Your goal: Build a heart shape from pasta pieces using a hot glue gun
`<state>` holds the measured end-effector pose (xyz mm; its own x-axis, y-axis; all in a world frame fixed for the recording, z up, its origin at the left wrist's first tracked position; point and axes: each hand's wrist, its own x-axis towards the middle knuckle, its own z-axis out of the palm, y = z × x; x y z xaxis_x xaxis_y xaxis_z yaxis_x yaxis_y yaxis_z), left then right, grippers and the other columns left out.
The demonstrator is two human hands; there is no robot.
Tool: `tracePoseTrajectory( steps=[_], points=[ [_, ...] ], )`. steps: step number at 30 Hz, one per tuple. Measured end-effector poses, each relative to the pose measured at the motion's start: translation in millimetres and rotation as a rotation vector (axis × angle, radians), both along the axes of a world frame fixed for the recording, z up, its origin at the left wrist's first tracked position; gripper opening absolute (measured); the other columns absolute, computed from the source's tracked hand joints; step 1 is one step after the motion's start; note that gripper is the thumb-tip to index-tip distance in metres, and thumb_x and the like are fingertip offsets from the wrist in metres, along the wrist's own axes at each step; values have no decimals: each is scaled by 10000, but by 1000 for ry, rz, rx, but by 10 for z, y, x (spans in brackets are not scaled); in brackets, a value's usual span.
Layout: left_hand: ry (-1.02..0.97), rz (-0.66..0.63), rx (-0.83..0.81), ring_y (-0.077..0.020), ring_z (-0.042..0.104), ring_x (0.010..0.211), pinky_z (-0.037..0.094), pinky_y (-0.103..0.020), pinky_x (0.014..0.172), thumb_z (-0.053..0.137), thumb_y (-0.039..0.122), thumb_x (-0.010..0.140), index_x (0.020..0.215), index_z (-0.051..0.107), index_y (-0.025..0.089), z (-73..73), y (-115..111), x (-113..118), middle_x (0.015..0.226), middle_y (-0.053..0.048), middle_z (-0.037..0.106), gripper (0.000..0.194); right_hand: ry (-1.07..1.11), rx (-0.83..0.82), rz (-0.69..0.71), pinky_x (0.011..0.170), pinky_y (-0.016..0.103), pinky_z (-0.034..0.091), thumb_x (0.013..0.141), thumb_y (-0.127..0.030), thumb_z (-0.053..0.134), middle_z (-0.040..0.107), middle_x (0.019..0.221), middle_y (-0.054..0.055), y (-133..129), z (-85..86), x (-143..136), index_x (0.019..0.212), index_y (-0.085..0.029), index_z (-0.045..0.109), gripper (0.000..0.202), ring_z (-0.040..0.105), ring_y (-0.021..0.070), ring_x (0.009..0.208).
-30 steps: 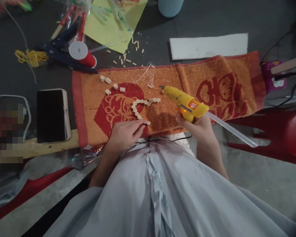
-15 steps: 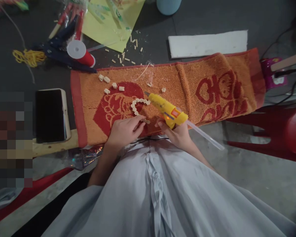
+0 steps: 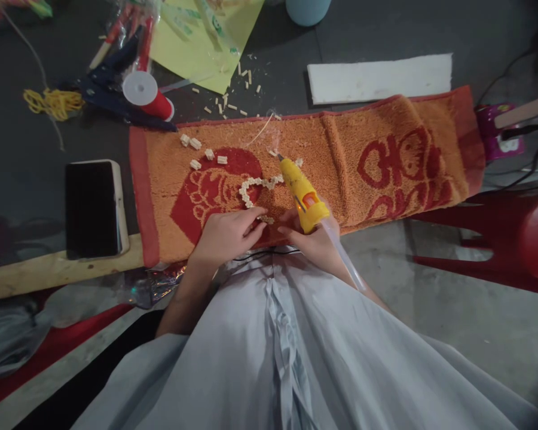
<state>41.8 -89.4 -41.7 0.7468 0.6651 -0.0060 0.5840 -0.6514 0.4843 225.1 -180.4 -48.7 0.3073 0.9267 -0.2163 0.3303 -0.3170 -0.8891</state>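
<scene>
My right hand (image 3: 316,245) is wrapped round a yellow glue gun (image 3: 301,188), whose tip points up and to the left over the orange towel (image 3: 354,131). A clear glue stick trails from its back end. My left hand (image 3: 228,236) rests at the towel's near edge, thumb and fingers closed on a curved chain of small cream pieces (image 3: 247,190). The chain loops up from those fingers and runs right, where the glue gun partly covers it. Several loose cream clusters (image 3: 209,154) lie on the towel to the upper left.
A black-screened phone (image 3: 92,209) lies left of the towel. Beyond are a red thread spool (image 3: 159,106), dark blue pliers-like tool (image 3: 105,92), yellow cord (image 3: 54,103), yellow-green paper (image 3: 197,42), scattered bits (image 3: 231,107), a white board (image 3: 379,80) and a blue cup (image 3: 308,12).
The glue gun has turned more upright and its tip has moved right and slightly up. More of the chain's right part now shows. My left hand has barely moved.
</scene>
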Motion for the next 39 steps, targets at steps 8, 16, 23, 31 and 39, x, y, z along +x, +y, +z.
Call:
tracePoseTrajectory(
  steps=[8,16,23,31,39],
  points=[
    [47,-34,10,-146,667,647,400,-254,579,556,301,905,1080,687,203,-6,35,-4,711,13,716,240,-83,-10,-58,796,391,563,710,-356,739,720,1024,23,15,-30,-46,1258,-267,514,600,691,223,849],
    [60,-34,-35,-136,591,595,346,-265,563,527,319,924,937,681,201,6,45,1,667,17,663,194,-100,24,-18,758,398,568,706,-328,709,736,1024,10,47,-28,-69,1205,-307,481,549,714,238,834],
    [50,-46,31,-133,593,583,330,-270,545,536,322,932,840,655,202,-20,38,-3,661,11,668,192,-126,46,-24,743,387,562,717,-356,685,748,1032,19,60,16,-78,1173,-305,504,493,715,239,844],
    [22,-54,66,-132,602,571,309,-281,523,529,313,940,775,609,202,-25,40,-6,655,12,666,215,-123,43,-28,712,361,558,716,-385,681,755,996,3,67,12,-84,1162,-299,519,483,715,222,815],
    [44,-42,3,-145,610,607,342,-275,557,500,328,949,857,649,201,-10,46,-7,686,2,675,216,-101,57,-16,743,372,561,725,-368,696,757,1050,18,59,-31,-78,1194,-297,513,509,726,230,847]
  ],
)
